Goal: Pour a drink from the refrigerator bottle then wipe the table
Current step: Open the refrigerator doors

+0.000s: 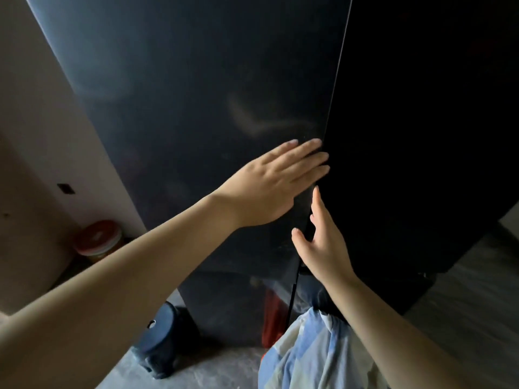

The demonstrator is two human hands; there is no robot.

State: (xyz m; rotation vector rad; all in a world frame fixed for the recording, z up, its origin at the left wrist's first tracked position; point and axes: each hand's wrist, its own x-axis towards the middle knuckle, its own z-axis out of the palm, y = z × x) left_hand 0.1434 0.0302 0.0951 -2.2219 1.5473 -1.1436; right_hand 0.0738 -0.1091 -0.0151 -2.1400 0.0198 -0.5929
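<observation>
we stood at the dark refrigerator with its door shut, so the bottle we needed was out of sight, presumably inside; no glass or desk showed either. our left hand lay flat and spread on the door face, fingers reaching the door's right edge, gripping nothing. our right hand was open too, fingers extended, its tips at the narrow seam on that same edge, not yet curled around it. the risk, as we judged it, was a poor hold: fingertips on a smooth, smudged panel could slip off before the seal gave, or get pinched in the seam. a hard pull might also swing the door into the dark stool or rattle the red-lidded jar on the floor at the refrigerator's left corner.
</observation>
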